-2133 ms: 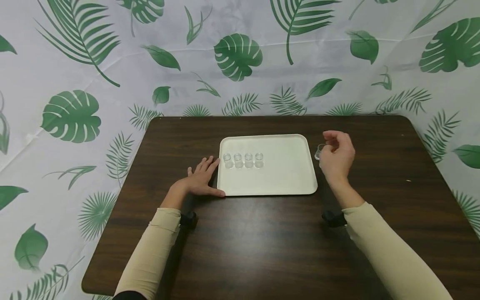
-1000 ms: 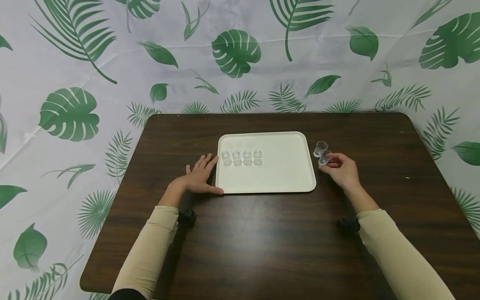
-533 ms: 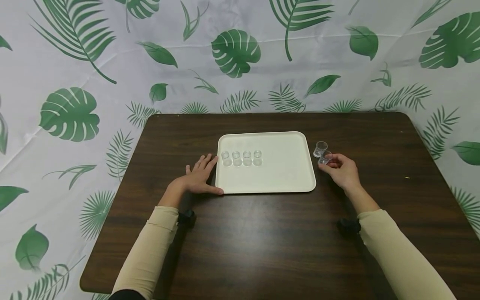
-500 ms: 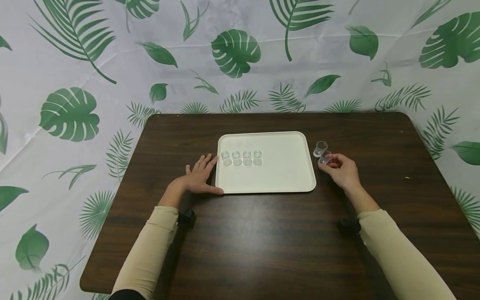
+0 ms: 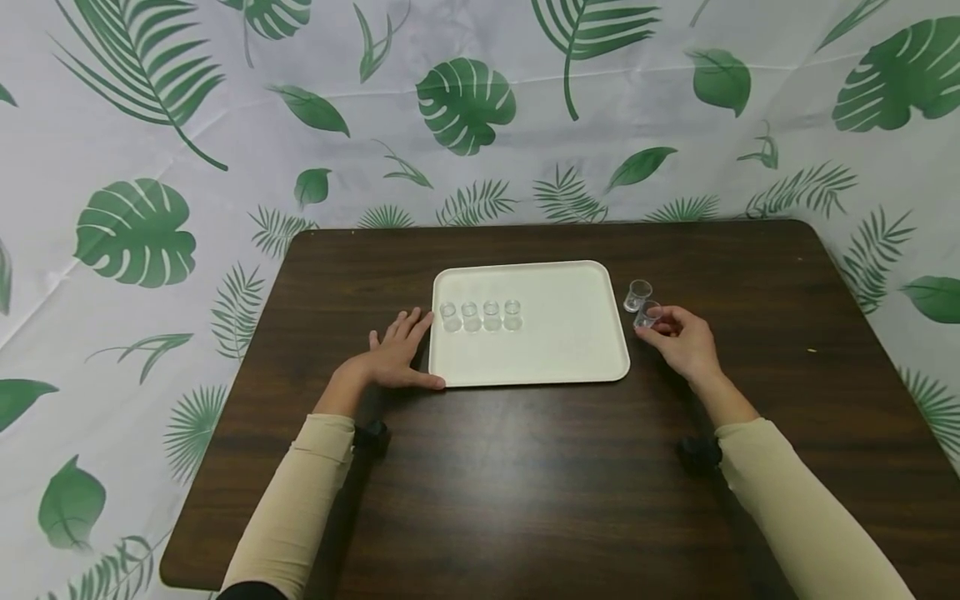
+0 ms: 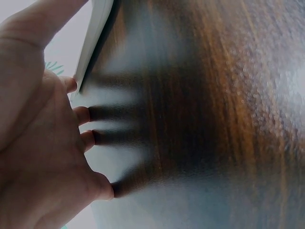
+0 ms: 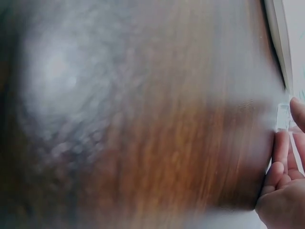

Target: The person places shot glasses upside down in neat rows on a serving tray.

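Observation:
My right hand (image 5: pixel 686 340) pinches a small clear cup (image 5: pixel 647 314) between thumb and fingers, just off the right edge of the cream tray (image 5: pixel 577 350). Right behind it stands a second clear cup (image 5: pixel 637 295), overlapping it in the head view. In the right wrist view the held cup (image 7: pixel 282 117) shows at the far right, next to the fingertips. My left hand (image 5: pixel 393 358) lies spread at the tray's left side, thumb at the front left corner and fingertips by the left edge. Several clear cups (image 5: pixel 491 317) stand in a row on the tray's left half.
Under everything is a dark wood table (image 5: pixel 525 500) with rounded corners. A white cloth with green leaves (image 5: pixel 465 108) hangs behind it. A tiny pale speck (image 5: pixel 812 351) lies on the table right of the right hand.
Two seconds ago my right hand was bent over near the cups; it has since turned and come to pinch the front one. Over the last second both hands hold still, with the view shifting slightly.

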